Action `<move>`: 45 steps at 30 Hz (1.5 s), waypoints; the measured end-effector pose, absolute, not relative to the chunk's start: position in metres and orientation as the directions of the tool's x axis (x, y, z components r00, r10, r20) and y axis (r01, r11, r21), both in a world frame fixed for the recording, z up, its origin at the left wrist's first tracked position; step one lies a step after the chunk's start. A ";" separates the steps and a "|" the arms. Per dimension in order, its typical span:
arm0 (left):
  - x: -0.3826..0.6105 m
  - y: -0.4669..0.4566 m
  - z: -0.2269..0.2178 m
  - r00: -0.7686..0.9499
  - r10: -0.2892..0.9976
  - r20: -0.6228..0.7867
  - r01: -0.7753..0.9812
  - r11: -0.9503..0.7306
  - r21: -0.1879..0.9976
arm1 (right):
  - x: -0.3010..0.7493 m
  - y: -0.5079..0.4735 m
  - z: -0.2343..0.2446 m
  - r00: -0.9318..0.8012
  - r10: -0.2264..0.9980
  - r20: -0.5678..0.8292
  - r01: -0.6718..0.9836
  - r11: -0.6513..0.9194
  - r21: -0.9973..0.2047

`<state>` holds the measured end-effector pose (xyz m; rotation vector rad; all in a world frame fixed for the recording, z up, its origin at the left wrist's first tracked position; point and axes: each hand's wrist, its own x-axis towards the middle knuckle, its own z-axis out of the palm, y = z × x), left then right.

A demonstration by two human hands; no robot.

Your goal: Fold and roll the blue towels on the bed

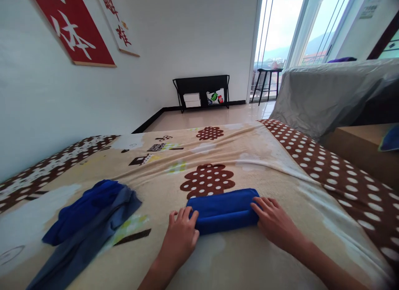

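A blue cloth (pixel 222 209), partly rolled or folded into a long narrow bundle, lies on the patterned blanket (pixel 156 178). My left hand (pixel 183 232) grips its left end, fingers curled over the edge. At the opposite end, my right hand (pixel 272 217) has its fingers bent round the corner. The undersides of both ends and parts of the thumbs are hidden. To the left of my left hand lies a crumpled blue garment (pixel 89 207) together with a grey-blue one (pixel 90 242), both loose on the blanket.
Brown polka-dot borders (pixel 311 161) run along the blanket's sides. On the right stand a cardboard box (pixel 358 144) and something draped in a grey plastic cover (pixel 321 90). A black rack (pixel 201 88) is against the far wall, with a stool (pixel 268 80) by the window.
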<state>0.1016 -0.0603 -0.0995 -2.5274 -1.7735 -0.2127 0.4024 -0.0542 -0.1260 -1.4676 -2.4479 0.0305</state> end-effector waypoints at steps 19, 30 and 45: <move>0.111 -0.035 -0.129 0.545 0.832 0.103 0.834 -0.550 0.034 | 0.389 -0.023 -0.132 -0.514 0.855 0.076 0.806 0.511 -0.300; 0.056 -0.075 -0.146 0.508 0.787 0.349 0.854 -0.514 -0.084 | 0.453 -0.051 -0.159 -0.523 0.792 0.313 0.793 0.588 -0.162; 0.122 -0.051 -0.122 0.438 0.875 0.206 0.895 -0.446 -0.009 | 0.381 -0.028 -0.144 -0.557 0.773 0.305 0.775 0.615 -0.143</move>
